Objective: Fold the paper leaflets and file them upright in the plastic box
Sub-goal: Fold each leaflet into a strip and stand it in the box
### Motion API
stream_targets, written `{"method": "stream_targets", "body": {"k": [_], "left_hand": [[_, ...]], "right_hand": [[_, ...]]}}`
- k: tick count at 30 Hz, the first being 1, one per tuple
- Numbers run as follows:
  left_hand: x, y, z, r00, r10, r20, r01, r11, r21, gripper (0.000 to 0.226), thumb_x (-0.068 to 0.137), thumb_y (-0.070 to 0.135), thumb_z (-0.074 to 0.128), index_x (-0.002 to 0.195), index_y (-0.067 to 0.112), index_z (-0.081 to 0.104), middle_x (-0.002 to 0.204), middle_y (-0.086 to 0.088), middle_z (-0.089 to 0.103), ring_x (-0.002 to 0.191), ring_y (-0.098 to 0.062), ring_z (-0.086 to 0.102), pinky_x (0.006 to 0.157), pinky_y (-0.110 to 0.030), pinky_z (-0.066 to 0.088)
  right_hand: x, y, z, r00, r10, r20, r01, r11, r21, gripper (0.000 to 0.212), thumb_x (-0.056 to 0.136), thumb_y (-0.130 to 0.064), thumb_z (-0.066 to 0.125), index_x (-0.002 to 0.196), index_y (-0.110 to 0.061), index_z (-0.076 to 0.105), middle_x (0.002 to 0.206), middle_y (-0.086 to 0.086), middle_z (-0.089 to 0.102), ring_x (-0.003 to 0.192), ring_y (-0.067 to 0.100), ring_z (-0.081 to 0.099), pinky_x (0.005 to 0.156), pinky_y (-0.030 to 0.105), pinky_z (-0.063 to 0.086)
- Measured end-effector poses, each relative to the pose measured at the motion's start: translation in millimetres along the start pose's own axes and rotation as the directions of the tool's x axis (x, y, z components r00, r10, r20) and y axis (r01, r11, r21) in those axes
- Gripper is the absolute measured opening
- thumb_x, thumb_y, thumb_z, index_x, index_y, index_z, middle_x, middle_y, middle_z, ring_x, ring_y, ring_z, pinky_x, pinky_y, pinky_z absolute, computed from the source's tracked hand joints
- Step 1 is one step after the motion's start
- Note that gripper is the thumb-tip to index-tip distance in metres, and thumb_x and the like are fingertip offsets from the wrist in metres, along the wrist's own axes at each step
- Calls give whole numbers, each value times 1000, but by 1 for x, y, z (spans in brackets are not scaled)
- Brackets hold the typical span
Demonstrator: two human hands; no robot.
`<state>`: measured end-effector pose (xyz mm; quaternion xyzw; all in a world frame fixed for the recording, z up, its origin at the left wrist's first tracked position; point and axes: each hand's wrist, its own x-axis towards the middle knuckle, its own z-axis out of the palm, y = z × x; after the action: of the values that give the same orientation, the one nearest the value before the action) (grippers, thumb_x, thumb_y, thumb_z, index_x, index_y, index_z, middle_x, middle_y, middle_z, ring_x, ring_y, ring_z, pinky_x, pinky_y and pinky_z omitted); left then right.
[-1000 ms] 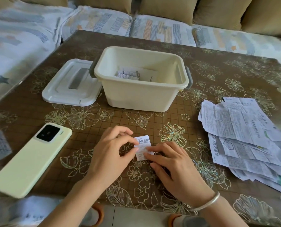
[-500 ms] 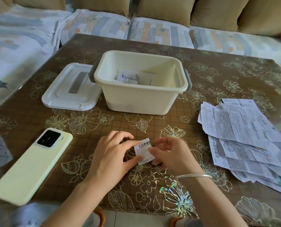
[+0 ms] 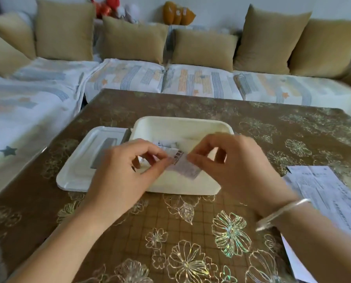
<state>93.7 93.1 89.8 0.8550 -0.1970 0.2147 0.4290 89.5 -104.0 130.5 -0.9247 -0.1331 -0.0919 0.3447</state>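
Floral table (image 3: 191, 213): left hand (image 3: 119, 174) and right hand (image 3: 240, 166) pinch a folded leaflet (image 3: 187, 169) before the plastic box (image 3: 182, 120) at twelve o'clock. Held up for filing, seemingly.

Table (image 3: 191, 103) under brown cloth with gold flower print. Behind it, sofa (image 3: 191, 82) in striped, star-patterned cover, with tan cushions (image 3: 203, 48) along a white wall (image 3: 221, 7). Light soft, even.

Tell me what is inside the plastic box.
A few folded leaflets show inside the plastic box. The left hand and right hand, pinching another leaflet in front, hide most of its floor.
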Motion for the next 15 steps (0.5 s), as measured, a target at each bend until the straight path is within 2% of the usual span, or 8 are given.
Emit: {"method": "stream_targets", "body": {"k": [2, 5, 7, 9, 11, 15], "left_hand": [[28, -13, -7, 999, 1, -53, 3, 998, 67, 5, 84, 31, 68, 85, 27, 71, 80, 23, 66, 77, 6, 60, 65, -3, 41], [61, -42, -5, 992, -54, -111, 74, 981, 178, 10, 90, 23, 64, 86, 27, 72, 84, 23, 66, 83, 10, 58, 70, 0, 37], [73, -60, 8, 986, -128, -110, 152, 958, 243, 11, 91, 26, 63, 85, 30, 72, 84, 20, 66, 83, 5, 53, 69, -4, 34], [77, -75, 23, 972, -220, -84, 235, 934, 271, 12, 91, 29, 62, 86, 31, 73, 89, 11, 68, 89, -4, 51, 70, -17, 36], [75, -82, 32, 958, -276, -71, 285, 918, 275, 11, 89, 30, 63, 86, 32, 73, 96, 6, 67, 96, -9, 52, 74, -24, 38], [74, -82, 33, 956, -272, -112, 293, 919, 263, 10, 89, 26, 65, 87, 28, 74, 100, 4, 60, 96, -11, 55, 74, -22, 38]], "right_hand": [[36, 0, -6, 994, -58, -88, 51, 995, -86, 6, 84, -33, 68, 78, -31, 68, 59, -25, 56, 55, -4, 52, 51, 5, 37], [86, 15, 11, 997, -63, -41, 51, 968, -245, 4, 86, -22, 68, 84, -23, 71, 78, -12, 67, 64, 0, 56, 60, 6, 43], [110, 29, 36, 999, -28, 45, 41, 942, -332, 8, 85, -16, 65, 86, -20, 73, 85, -1, 72, 74, 14, 65, 72, 26, 56], [126, 37, 59, 994, 11, 109, 35, 913, -407, 14, 84, -15, 60, 84, -21, 73, 85, 2, 72, 76, 22, 67, 73, 36, 58], [137, 41, 78, 990, 15, 139, 53, 877, -477, 18, 85, -15, 55, 87, -21, 72, 88, 3, 71, 78, 24, 66, 72, 34, 57], [149, 39, 103, 981, -18, 191, 133, 780, -611, 21, 89, -19, 52, 102, -19, 68, 99, 5, 68, 91, 28, 64, 64, 28, 43]]}}
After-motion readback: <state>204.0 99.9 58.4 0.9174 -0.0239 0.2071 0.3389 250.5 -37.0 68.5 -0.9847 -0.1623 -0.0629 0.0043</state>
